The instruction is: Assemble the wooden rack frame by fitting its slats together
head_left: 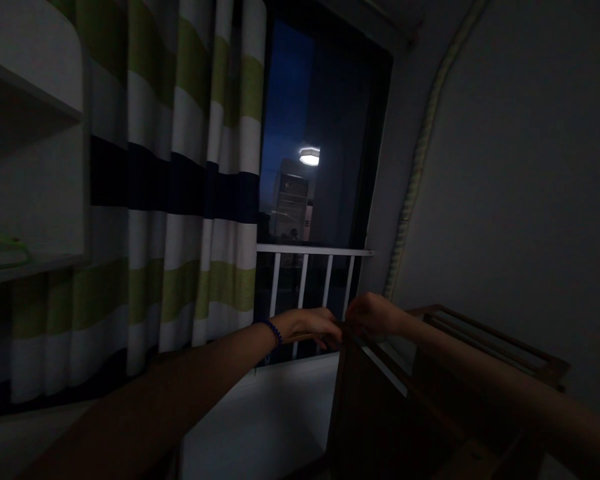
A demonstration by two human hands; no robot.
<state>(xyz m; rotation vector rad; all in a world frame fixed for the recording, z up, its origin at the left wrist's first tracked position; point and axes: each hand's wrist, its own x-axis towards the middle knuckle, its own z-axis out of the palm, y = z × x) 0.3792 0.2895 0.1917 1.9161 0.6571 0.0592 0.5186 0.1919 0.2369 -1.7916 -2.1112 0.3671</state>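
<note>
Both my arms reach forward in a dim room. My left hand (314, 325), with a blue bead bracelet (274, 332) at the wrist, rests at the far top corner of a dark wooden frame (380, 393). Its fingers curl down over that corner. My right hand (373, 313) meets it at the same corner, its fingers closed in a loose fist on the frame's top rail. In the dark I cannot see whether something small sits between the two hands.
A striped white, green and navy curtain (180, 193) hangs at the left beside a dark window (313, 133) with a white railing (314, 252). White shelves (30, 173) stand at the far left. A grey wall (520, 180) with a wrapped pipe (420, 160) is at the right.
</note>
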